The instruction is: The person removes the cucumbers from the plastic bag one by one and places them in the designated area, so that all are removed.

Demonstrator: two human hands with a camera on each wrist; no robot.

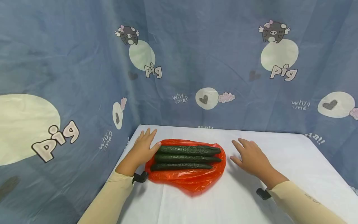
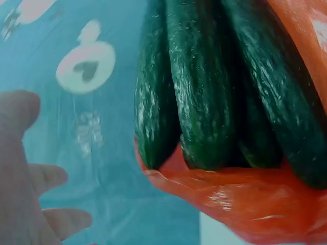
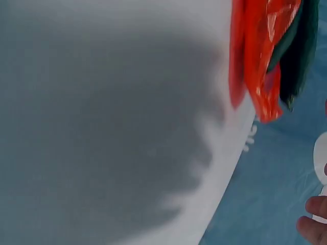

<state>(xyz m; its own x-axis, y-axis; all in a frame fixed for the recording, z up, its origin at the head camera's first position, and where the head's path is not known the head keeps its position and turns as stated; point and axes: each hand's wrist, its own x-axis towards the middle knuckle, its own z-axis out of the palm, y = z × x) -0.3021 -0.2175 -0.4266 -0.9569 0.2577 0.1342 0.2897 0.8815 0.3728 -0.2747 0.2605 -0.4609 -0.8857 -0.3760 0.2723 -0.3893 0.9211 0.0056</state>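
Several dark green cucumbers (image 1: 187, 150) lie side by side on a thin red plastic bag (image 1: 184, 179), whose rumpled edge spreads out around them. My left hand (image 1: 143, 149) is at the left end of the bag, fingers spread and thumb near the cucumber ends. Seen from the left wrist, its fingers (image 2: 48, 176) stand apart from the bumpy cucumbers (image 2: 204, 92). To the right of the bag, my right hand (image 1: 253, 158) hovers with extended fingers and holds nothing. Only some of its fingertips (image 3: 314, 230) show at the edge of the right wrist view.
A white cloth (image 1: 212, 205) covers the table under the bag. Blue curtain fabric (image 1: 190, 62) with pig prints hangs behind the table and along its left side. The right hand casts a shadow (image 3: 138, 132) on the white surface.
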